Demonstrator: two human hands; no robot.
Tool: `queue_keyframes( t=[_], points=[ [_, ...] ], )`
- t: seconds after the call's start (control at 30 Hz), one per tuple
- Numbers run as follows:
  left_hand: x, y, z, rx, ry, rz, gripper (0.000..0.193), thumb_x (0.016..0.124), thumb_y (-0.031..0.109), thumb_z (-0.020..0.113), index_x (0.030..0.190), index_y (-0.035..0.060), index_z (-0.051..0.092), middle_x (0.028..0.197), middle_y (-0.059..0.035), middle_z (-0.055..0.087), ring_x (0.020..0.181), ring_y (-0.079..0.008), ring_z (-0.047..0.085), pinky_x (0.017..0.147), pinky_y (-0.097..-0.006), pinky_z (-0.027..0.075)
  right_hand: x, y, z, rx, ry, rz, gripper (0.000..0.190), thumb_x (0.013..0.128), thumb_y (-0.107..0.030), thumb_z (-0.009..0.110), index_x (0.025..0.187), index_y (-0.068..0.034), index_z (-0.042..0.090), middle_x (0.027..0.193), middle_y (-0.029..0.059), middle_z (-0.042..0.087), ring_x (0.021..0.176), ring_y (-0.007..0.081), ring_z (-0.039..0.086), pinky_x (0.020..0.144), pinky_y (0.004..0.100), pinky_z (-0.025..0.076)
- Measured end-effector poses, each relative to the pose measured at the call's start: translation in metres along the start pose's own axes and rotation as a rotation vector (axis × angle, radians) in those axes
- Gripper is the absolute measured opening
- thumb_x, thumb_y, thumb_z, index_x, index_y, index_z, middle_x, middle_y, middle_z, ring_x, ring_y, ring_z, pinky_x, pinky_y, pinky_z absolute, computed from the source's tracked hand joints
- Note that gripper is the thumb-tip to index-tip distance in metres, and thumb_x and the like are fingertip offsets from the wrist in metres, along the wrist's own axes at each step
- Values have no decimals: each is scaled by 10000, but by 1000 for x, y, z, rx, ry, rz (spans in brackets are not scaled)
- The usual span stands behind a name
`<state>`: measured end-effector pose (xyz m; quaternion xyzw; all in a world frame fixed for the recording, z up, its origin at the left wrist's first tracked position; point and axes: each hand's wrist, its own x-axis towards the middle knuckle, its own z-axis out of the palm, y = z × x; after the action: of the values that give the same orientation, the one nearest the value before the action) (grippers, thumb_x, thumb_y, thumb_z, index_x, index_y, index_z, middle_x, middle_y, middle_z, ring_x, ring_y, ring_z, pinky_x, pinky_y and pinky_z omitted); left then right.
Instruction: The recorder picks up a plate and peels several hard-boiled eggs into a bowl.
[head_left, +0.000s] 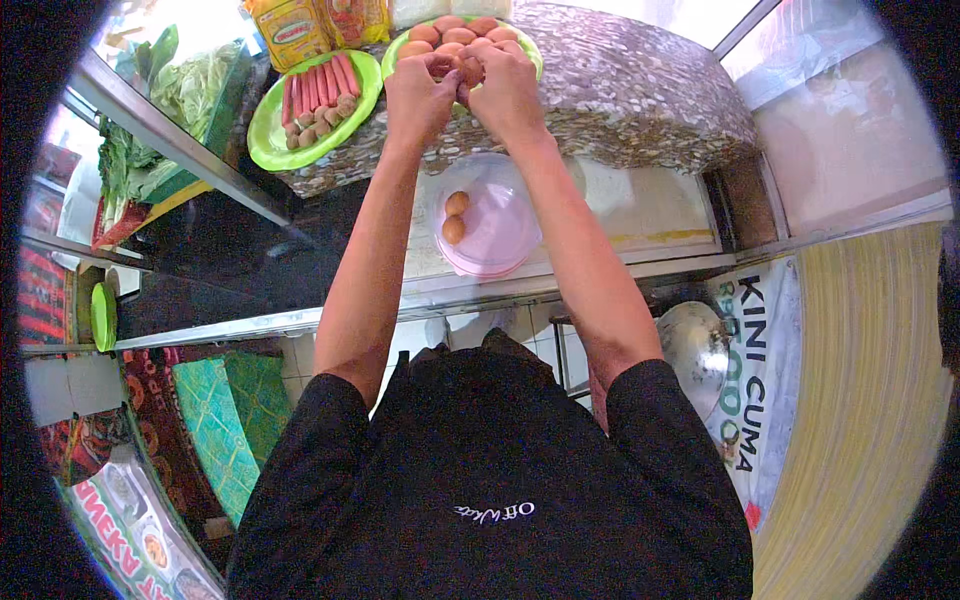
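Both my hands meet over the front edge of a green plate (537, 56) of brown eggs (459, 35) on the pebble-patterned counter. Between my left hand (421, 97) and my right hand (504, 94) is a brown egg (471, 71); the right fingers are around it. The left fingertips come close to it, but whether they grip anything is hidden. Nearer me, a round translucent container (499, 225) with a pink base stands on a lower shelf, with two brown eggs (454, 216) in it. Left of my hands, another green plate (262, 142) bears sausages (321, 86) and small brown balls (319, 121).
Yellow packets (289, 34) stand behind the sausage plate. A metal frame bar (180, 131) slants at the left, with leafy vegetables (187, 90) beyond it. The stone-patterned counter (622, 82) extends right. A metal rim (300, 322) runs in front of me, and a metal bowl or pan (691, 352) is at the lower right.
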<state>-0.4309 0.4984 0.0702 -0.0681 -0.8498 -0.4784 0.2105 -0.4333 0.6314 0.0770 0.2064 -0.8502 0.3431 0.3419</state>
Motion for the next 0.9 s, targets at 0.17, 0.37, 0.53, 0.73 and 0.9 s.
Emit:
queue_keyframes(
  t=[0.17,0.37,0.53,0.73,0.9],
  points=[
    [16,-19,7,18,1,-56,232,860,234,738,1009,60,771,908,-158,755,821,-240,746,758,-350,566,11,12,17,24,-36,19,194,700,-71,742,880,-139,769,828,134,704,906,364,636,835,466,513],
    [19,-23,14,42,53,-56,185,802,143,719,926,13,759,863,-184,737,818,-306,733,780,-389,566,13,28,34,-5,-59,5,230,689,-62,757,909,-129,761,858,147,694,948,343,635,818,450,534],
    [16,-18,15,54,74,-52,143,808,96,687,900,9,754,837,-182,734,800,-305,733,761,-396,568,14,30,35,-1,-104,-17,269,679,-54,768,934,-140,759,863,147,682,932,337,634,817,439,535],
    [16,-22,25,117,70,-9,130,820,55,658,896,-6,745,816,-201,717,799,-349,716,760,-429,559,15,39,38,48,-159,33,321,667,-62,773,968,-172,758,846,131,659,893,317,635,808,420,504],
    [12,-33,31,130,181,64,122,801,37,664,879,-22,735,851,-224,695,847,-376,691,780,-459,539,14,38,40,48,-181,34,336,647,-30,776,962,-147,751,892,179,636,912,363,635,814,442,535]
  ],
)
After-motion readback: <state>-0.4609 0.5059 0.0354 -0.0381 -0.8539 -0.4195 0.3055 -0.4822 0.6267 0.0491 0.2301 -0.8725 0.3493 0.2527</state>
